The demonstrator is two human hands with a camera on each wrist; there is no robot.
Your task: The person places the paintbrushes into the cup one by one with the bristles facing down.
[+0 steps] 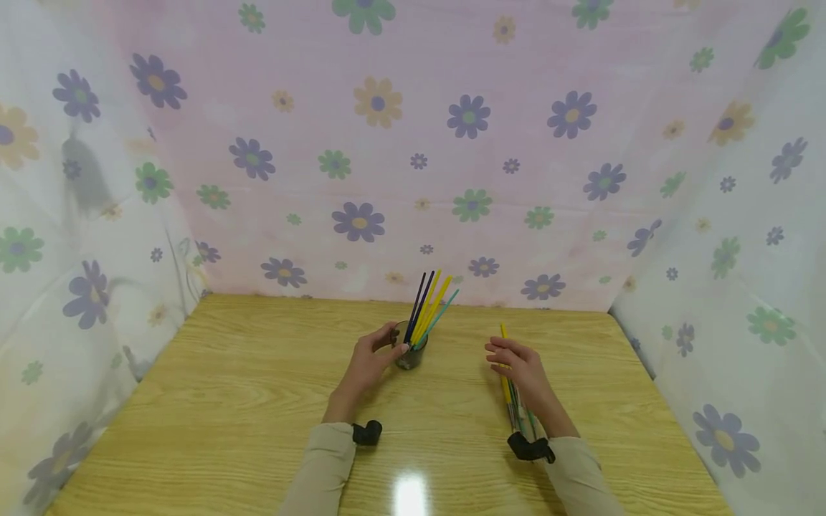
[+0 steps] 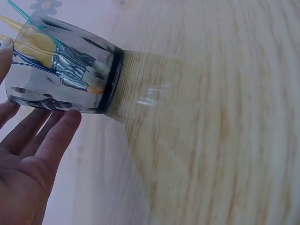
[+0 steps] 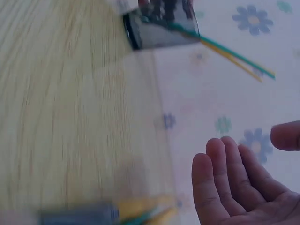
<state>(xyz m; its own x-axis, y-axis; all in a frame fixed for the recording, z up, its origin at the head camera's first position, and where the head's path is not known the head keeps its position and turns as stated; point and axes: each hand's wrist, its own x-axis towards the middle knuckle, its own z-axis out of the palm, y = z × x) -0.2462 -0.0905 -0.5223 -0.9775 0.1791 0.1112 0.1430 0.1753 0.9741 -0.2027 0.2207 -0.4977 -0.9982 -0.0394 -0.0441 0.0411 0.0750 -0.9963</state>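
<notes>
A smoky, see-through glass cup [image 1: 409, 360] stands on the wooden table, gripped by my left hand [image 1: 371, 364] from its left side, thumb at the rim and fingers behind. Inside lean several paintbrushes [image 1: 426, 312] with dark, yellow and teal handles; the left wrist view shows their bristles [image 2: 93, 82] down near the thick base. My right hand [image 1: 525, 367] is over a second group of paintbrushes [image 1: 506, 393] lying on the table. Its fingers are extended and the palm [image 3: 243, 213] holds nothing. In the right wrist view, these lying brushes [image 3: 140, 213] are blurred at the bottom edge.
The wooden table [image 1: 245, 401] meets flower-print cloth [image 1: 419, 136] at its back edge, and more cloth [image 1: 729, 287] hangs along both sides. Dark wrist mounts [image 1: 530, 448] sit at both cuffs. Light glares on the table's near part.
</notes>
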